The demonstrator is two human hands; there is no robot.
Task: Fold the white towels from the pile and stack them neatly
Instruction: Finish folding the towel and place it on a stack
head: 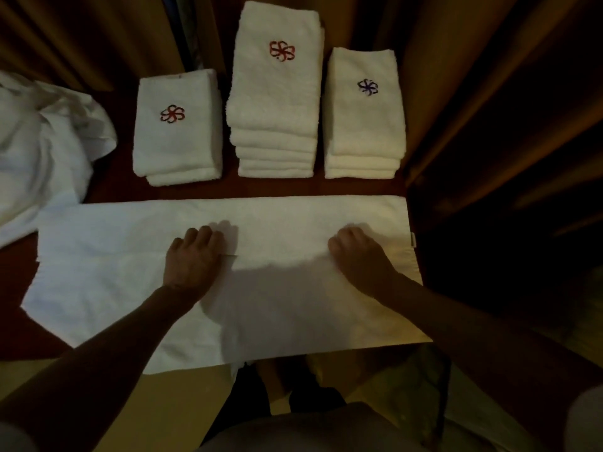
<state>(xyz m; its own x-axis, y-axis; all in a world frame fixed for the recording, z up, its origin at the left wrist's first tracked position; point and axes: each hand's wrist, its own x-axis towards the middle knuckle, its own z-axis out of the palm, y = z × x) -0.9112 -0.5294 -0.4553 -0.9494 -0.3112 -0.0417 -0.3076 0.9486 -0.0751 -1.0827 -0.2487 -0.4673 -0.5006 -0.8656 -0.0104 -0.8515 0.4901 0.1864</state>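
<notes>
Curling hands (pixel 274 252) hiding fingertips on towel (pixel 107 275); grip unclear.

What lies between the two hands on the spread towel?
In the head view, only bare towel lies between the left hand and the right hand.

Both bare arms are reaching forward and converging slightly, palms facing down. The left hand (pixel 192 259) is lying knuckles up with its fingers (pixel 204 234) curling under. The right hand (pixel 357 256) is sitting level with it, well apart, its fingers (pixel 350 234) likewise bending down and tucking beneath the knuckles.
</notes>
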